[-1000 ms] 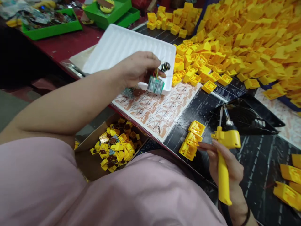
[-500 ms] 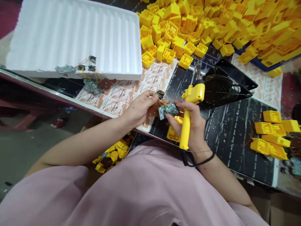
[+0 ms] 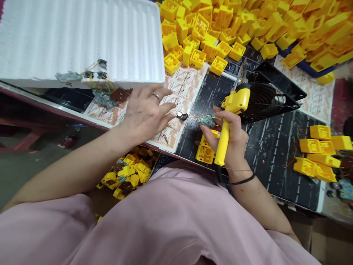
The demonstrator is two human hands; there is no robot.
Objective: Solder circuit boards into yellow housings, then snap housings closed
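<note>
My right hand (image 3: 235, 141) grips a yellow soldering gun (image 3: 224, 143), its tip pointing away from me. The same hand pinches a small circuit board (image 3: 207, 120) between thumb and fingers. Thin wires run left from the board to a small round component (image 3: 182, 116) on the papered table. My left hand (image 3: 143, 114) is spread out, fingers apart and holding nothing. Its fingertips are close to the round component, and it lies just in front of the foam tray (image 3: 132, 36). Below the board sits an open yellow plastic housing (image 3: 205, 152) at the table's edge.
Wired boards (image 3: 102, 96) hang at the foam tray's near edge. A large heap of yellow housings (image 3: 220, 22) covers the back. A black fan (image 3: 259, 103) leans beyond the soldering gun. More housings (image 3: 320, 154) lie at right, and a box of yellow parts (image 3: 129, 173) is below the table.
My left hand has let go of the wired component and moved left, its fingers spreading. The right hand, still with soldering gun and board, has shifted slightly right. The view has tilted slightly.
</note>
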